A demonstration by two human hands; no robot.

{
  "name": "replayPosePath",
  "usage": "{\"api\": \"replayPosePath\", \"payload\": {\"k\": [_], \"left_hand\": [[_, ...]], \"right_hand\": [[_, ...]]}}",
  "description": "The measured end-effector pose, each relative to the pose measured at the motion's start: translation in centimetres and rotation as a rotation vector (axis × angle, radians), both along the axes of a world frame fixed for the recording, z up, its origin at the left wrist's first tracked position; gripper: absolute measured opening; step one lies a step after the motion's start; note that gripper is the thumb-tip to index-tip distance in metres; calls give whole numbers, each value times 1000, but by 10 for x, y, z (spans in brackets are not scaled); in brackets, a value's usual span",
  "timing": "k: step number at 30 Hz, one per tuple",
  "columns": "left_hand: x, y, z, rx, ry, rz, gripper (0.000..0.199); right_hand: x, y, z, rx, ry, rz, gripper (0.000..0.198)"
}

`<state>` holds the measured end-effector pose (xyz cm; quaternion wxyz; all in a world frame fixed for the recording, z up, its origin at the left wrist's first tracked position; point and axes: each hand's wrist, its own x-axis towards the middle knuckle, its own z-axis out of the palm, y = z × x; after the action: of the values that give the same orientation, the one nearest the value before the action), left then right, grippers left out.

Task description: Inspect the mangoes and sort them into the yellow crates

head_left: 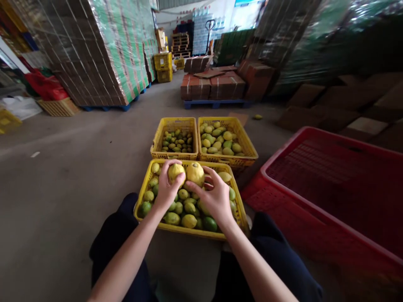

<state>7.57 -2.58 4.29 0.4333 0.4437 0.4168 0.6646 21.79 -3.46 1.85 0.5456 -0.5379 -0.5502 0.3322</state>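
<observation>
My left hand is closed around a yellow lemon. Beside it, my right hand grips a second, slightly larger lemon with its stem end facing up. Both fruits are held close together over the far half of a yellow crate. In that crate lie many green and yellow lemons, partly hidden by my hands and forearms.
Behind stand two more yellow crates, one with small greenish fruit, one with larger yellow fruit. A big red crate is at right. Flattened cartons on a blue pallet and wrapped stacks stand farther off.
</observation>
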Motion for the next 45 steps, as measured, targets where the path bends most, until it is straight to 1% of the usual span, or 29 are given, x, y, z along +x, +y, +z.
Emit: {"api": "replayPosePath", "payload": {"k": [1,3,4,5,6,8,9,10,12,14,16,18,20,22,24,26,28,29,32,35,37,39,40,42,45], "left_hand": [[2,1,-3,-29,2,-5,19],[4,5,-10,-109,41,-61,11],[4,8,-13,-169,55,-107,7],[3,11,-15,-247,44,-149,7],[2,15,-16,-337,-4,-172,10],[-1,21,-13,-509,-197,-173,13],[-2,23,-10,-559,-323,-166,14],[-3,25,-7,-568,-447,-160,15],[-3,25,-2,-489,-629,-159,19],[-1,22,-3,-386,-685,-139,23],[4,17,-9,-341,-630,-105,23],[8,12,-19,-327,-503,-84,21],[9,11,-26,-313,-356,-100,20],[5,13,-28,-296,-231,-145,23],[-1,15,-24,-268,-158,-193,29],[-7,15,-16,-217,-119,-216,39],[-10,12,-6,-142,-100,-210,49],[-11,10,-2,-106,-91,-198,53],[-11,4,6,-52,-96,-155,54],[-13,5,2,-34,-101,-170,55],[-19,11,-4,-67,-75,-212,50],[-26,17,-10,-184,-80,-287,38],[-30,20,-12,-267,-109,-328,32],[-35,22,-15,-438,-198,-380,26],[-37,21,-19,-606,-318,-368,22]], "right_hand": [[3,1,0,-9,8,-18,59],[7,2,0,-25,18,-43,61],[9,2,2,-36,30,-38,60],[11,2,3,-48,50,-21,60],[12,2,6,-60,75,3,58],[12,1,10,-78,121,43,56],[12,1,11,-82,134,45,55],[11,0,11,-82,139,34,56],[6,1,8,-85,128,13,58],[0,2,2,-94,105,28,59],[-5,4,-3,-100,85,48,58],[-7,7,-5,-80,85,14,56],[-5,10,-4,-36,106,-57,57],[0,13,-1,10,113,-99,58],[6,13,3,43,50,-105,58],[11,12,6,85,-78,-100,55],[12,8,8,145,-188,-111,51],[12,6,8,173,-211,-113,49],[10,2,9,232,-175,-99,47],[10,2,11,241,-104,-42,48],[12,4,13,178,-11,23,53],[15,7,14,53,109,89,58],[16,8,14,-29,167,115,59],[17,11,12,-208,277,160,57],[15,14,10,-465,475,204,46]]}}
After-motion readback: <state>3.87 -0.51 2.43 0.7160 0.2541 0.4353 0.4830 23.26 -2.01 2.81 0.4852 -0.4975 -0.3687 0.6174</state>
